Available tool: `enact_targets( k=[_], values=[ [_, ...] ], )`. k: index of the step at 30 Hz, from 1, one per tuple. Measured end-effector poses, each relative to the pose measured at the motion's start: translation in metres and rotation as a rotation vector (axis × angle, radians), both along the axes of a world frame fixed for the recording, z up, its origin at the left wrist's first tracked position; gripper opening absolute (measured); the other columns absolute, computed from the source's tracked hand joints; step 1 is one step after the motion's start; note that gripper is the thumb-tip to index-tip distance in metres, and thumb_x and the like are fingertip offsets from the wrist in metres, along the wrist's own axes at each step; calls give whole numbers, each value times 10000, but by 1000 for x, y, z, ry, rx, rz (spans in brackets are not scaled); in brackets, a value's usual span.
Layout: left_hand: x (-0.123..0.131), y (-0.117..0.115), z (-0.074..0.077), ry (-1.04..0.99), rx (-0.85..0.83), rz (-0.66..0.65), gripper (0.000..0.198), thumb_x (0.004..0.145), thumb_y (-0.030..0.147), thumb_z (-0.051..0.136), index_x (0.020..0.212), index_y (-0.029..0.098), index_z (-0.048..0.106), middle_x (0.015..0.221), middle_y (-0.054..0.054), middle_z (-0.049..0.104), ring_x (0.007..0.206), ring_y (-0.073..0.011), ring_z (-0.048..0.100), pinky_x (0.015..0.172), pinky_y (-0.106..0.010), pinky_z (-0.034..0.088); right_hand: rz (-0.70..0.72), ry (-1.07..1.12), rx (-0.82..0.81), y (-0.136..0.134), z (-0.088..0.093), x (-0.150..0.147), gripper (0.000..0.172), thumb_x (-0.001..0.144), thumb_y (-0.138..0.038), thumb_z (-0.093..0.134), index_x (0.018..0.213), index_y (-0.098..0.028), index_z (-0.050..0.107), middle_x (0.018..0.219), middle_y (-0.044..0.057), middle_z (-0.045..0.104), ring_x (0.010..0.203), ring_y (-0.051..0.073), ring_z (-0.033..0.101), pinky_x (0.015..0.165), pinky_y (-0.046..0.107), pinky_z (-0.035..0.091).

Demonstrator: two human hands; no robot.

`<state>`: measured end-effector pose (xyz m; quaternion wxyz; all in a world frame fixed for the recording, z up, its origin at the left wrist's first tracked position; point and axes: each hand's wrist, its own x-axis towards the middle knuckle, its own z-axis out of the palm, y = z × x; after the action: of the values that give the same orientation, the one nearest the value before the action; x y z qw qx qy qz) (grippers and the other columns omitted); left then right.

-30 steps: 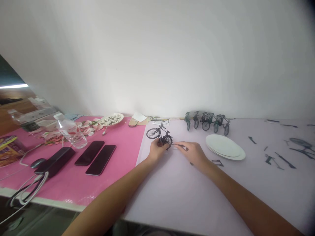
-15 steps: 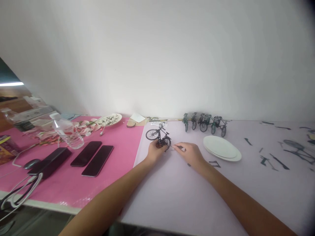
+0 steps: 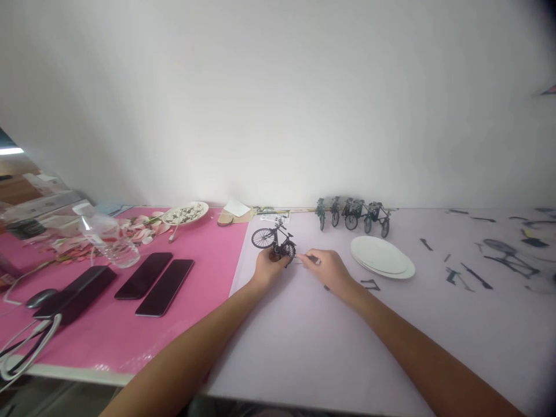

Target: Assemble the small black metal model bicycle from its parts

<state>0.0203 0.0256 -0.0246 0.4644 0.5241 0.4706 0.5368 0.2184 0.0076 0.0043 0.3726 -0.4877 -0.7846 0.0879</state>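
Note:
A small black model bicycle (image 3: 280, 236) is tilted, its front wheel raised to the left and its rear wheel low on the right. My left hand (image 3: 268, 267) is closed around its lower frame and rear wheel, thumb toward the wheel. Just right of that wheel, my right hand (image 3: 326, 267) has thumb and fingers pinched together. A thin, tiny piece seems to lie at those fingertips, too small to name. A small dark part (image 3: 326, 288) lies beneath the right hand, and a black frame-shaped piece (image 3: 370, 285) rests right of it.
Several finished model bicycles (image 3: 353, 214) stand along the wall. Stacked white plates (image 3: 382, 256) sit right of my hands, with loose bicycle parts (image 3: 506, 255) farther right. On the pink cover are two phones (image 3: 165, 288), a power bank-like black block (image 3: 76, 292), a bottle (image 3: 108, 237) and a filled plate (image 3: 186, 213).
The view has turned slightly right, so the scene sits farther left. My left hand keeps its hold on the bicycle; the right fingers stay by the rear wheel, slightly more bunched.

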Motion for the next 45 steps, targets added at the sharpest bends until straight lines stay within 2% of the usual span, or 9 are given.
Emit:
enact_targets(
  k=[9,17,25,27,29,32,37,45],
  values=[
    [0,1,-1,19,-10,10,219,691,288,827,828,156,718,815,-60,754,726,-193,664,656,-272,476,4,38,-80,-2,0,-1,410,984,-497,586,697,-223,688,672,11,769,544,154,659,581,242,451],
    [0,0,0,41,-15,12,217,685,293,837,792,140,726,773,-62,742,687,-183,640,625,-264,452,-17,9,-124,-3,3,-2,502,993,-500,561,584,-211,605,583,2,720,512,141,630,599,246,453],
    [1,-3,5,-14,-34,10,247,661,270,845,819,148,700,801,-59,753,724,-193,669,650,-267,477,75,22,-246,-9,7,-3,526,1075,-513,358,710,-227,607,576,-10,662,558,156,628,669,266,467],
    [1,-2,4,-21,-21,-8,251,670,281,839,830,150,696,811,-56,754,738,-195,675,662,-268,485,74,5,-260,-10,6,-3,455,1074,-498,359,802,-234,610,586,-22,646,555,160,608,661,273,454],
    [0,-1,3,-18,-8,-18,245,681,284,827,838,150,695,818,-55,755,746,-192,678,670,-267,487,67,-8,-263,-10,5,-3,302,1050,-464,426,928,-246,595,640,-30,659,581,168,609,651,275,441],
    [0,0,1,-27,-11,-3,250,673,269,827,847,148,693,826,-59,758,755,-194,685,674,-265,490,64,15,-269,-8,1,-3,138,1001,-387,508,1046,-258,522,746,-24,691,658,183,635,664,283,444],
    [1,2,-1,-35,-24,17,256,668,253,838,850,149,690,841,-72,766,764,-203,696,665,-268,499,119,44,-293,-6,-2,-1,118,989,-357,502,1040,-256,467,840,8,710,748,197,659,715,310,461],
    [0,3,-2,-55,-15,-2,302,681,267,840,906,148,677,899,-93,772,778,-209,700,671,-282,513,135,5,-343,-11,9,-2,170,1042,-400,420,961,-257,466,739,-35,685,630,162,611,660,288,416]
  ],
)
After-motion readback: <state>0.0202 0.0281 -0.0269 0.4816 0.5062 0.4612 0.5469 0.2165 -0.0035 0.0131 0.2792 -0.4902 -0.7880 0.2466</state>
